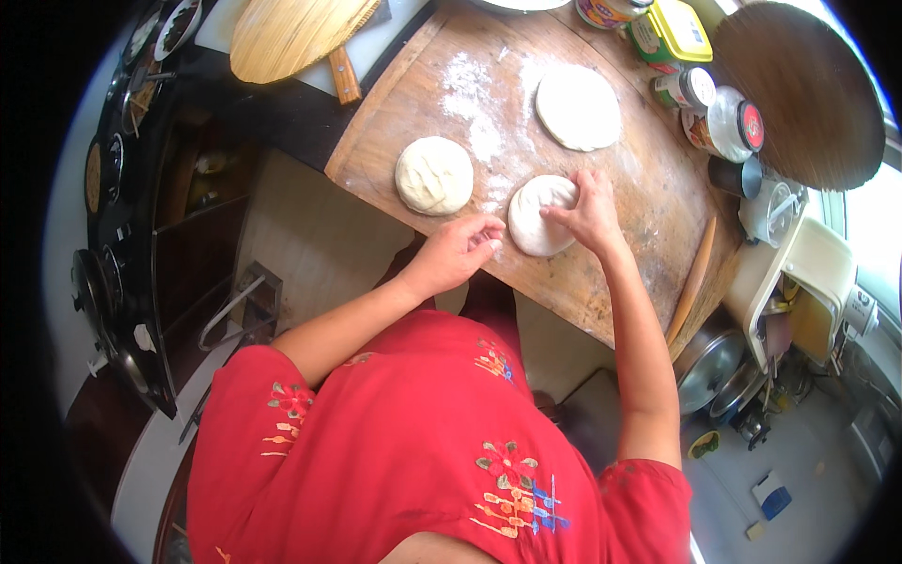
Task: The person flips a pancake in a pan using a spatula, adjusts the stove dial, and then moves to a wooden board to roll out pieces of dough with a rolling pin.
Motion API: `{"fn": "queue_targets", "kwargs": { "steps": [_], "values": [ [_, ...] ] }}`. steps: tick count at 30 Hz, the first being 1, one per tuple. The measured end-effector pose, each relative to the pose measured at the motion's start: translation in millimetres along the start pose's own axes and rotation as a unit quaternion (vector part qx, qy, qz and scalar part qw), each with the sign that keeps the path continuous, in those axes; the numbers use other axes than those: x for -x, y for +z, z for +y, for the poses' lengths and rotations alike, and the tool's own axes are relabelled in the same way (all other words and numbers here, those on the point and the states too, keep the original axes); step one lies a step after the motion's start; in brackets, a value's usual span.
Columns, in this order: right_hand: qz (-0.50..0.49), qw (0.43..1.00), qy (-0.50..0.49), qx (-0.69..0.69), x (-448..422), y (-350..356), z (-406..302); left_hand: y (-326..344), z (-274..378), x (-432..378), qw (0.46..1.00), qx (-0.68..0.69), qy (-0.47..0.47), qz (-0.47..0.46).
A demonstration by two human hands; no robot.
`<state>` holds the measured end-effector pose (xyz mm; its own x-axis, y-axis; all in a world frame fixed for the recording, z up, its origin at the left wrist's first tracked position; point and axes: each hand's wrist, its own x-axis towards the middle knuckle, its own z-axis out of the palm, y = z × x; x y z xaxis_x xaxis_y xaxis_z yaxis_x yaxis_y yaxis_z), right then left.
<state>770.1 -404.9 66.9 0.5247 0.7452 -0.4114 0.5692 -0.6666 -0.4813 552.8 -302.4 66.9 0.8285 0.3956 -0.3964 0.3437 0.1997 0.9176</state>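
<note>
My right hand (590, 211) grips the right side of a dough round (535, 224) near the front edge of a floured wooden board (634, 282), its thumb pressed on the top. Just left of that dough, my left hand (471, 248) hovers with curled fingers and nothing in them. A thicker dough ball (434, 176) with a creased top sits to the left. Farther back lies a smooth, flattened dough disc (578, 108). White flour (468, 99) is scattered between the pieces. At the board's right side rests a tapered wooden rolling pin (693, 278).
Jars, a yellow-lidded tub (678, 32) and a dark cup (735, 176) line the board's back right. A round woven tray (796, 92) leans by the window. Pot lids (710, 359) stand at right. A wooden-handled tool (344, 76) lies beyond the left edge, near a round woven mat (296, 35).
</note>
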Motion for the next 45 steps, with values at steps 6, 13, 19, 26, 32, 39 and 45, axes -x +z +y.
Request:
{"fn": "queue_targets", "kwargs": {
  "steps": [6, 13, 19, 26, 32, 39, 45],
  "values": [
    [-0.103, 0.989, 0.068, -0.083, 8, -17, -20, 9, -11, 3, 0.999, 0.013, -0.039, -0.013],
    [-0.062, 0.984, -0.134, -0.103, -20, -52, -66, -14, -1, 25, 0.998, 0.017, -0.062, 0.007],
    [0.195, 0.909, -0.367, -0.022, -107, -30, -125, -38, -8, 45, 0.995, 0.025, -0.056, 0.076],
    [0.158, 0.863, -0.454, 0.156, -80, 34, -62, -49, -33, 59, 0.985, 0.1, -0.062, 0.13],
    [0.088, 0.888, -0.42, 0.163, 25, 25, 9, -43, -19, 44, 0.995, 0.019, -0.053, 0.08],
    [0.137, 0.95, -0.219, 0.177, 125, 12, 88, -17, -13, 15, 0.999, -0.025, -0.043, -0.009],
    [0.313, 0.947, -0.037, 0.055, 123, 13, 82, 10, -2, 1, 0.994, -0.057, -0.057, -0.069]
  ]
}}
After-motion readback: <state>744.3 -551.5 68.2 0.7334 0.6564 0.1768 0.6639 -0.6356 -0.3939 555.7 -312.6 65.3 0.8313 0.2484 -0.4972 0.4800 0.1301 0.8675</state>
